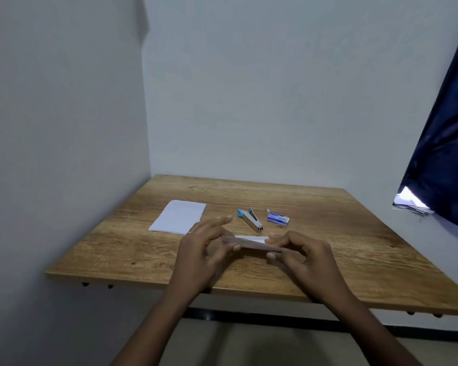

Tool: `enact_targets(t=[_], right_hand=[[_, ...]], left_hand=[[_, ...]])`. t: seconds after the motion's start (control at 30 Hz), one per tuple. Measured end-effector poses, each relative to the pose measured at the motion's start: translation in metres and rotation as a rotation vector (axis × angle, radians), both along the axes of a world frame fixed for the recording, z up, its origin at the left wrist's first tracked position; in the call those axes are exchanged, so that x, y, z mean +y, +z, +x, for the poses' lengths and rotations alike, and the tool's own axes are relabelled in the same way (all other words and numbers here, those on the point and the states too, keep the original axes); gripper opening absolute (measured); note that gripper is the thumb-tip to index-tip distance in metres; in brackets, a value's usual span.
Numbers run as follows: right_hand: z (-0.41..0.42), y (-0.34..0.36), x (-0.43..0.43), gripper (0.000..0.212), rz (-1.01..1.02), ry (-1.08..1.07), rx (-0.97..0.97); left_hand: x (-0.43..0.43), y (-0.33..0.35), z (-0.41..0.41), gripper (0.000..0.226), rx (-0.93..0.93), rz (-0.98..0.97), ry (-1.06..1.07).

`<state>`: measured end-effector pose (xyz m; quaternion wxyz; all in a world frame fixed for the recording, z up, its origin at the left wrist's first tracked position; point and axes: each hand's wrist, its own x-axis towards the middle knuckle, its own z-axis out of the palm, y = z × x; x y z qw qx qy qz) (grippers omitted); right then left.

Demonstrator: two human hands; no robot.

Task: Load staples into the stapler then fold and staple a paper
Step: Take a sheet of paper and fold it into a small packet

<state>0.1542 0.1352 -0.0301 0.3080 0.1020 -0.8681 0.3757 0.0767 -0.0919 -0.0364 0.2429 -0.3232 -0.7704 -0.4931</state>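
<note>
Both hands hold a folded white paper (251,243) just above the wooden table (341,249), seen nearly edge-on. My left hand (204,249) pinches its left end, some fingers spread. My right hand (299,256) grips its right end between thumb and fingers. Behind the paper lies a silver stapler with blue ends (250,218), its top hinged open. Right of it sits a small blue staple box (278,218), with a tiny strip of staples (268,210) just behind the box.
A stack of white sheets (179,217) lies at the table's left. Walls close in on the left and behind. A dark blue curtain (444,143) hangs at the right, with bright light at its lower edge.
</note>
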Motion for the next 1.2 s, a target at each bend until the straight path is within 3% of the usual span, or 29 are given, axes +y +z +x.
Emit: enact_targets(t=[0.2,0.37,0.47,0.53,0.67,0.9,1.2], right_hand=[[0.004,0.002,0.003,0.007,0.092,0.016,-0.252],[-0.008,0.004,0.002,0.02,0.007,-0.063,-0.315],[-0.021,0.004,-0.001,0.009,-0.109,-0.067,-0.364],[-0.03,0.003,-0.004,0.015,-0.158,-0.089,-0.365],[-0.044,0.001,-0.009,0.025,-0.143,-0.203,-0.341],[-0.055,-0.006,-0.012,0.026,-0.052,-0.334,-0.313],[-0.061,-0.01,-0.01,0.037,-0.039,-0.346,-0.303]], left_hand=[[0.001,-0.004,0.0,0.016,-0.215,-0.176,-0.062],[0.005,-0.006,-0.01,0.024,-0.351,-0.145,0.061],[0.01,-0.009,-0.016,0.038,-0.407,-0.16,0.132],[0.012,-0.01,-0.018,0.05,-0.436,-0.16,0.173],[0.017,-0.01,-0.019,0.064,-0.412,-0.216,0.25],[0.019,-0.007,-0.014,0.048,-0.358,-0.314,0.319],[0.02,-0.009,-0.015,0.062,-0.371,-0.311,0.418]])
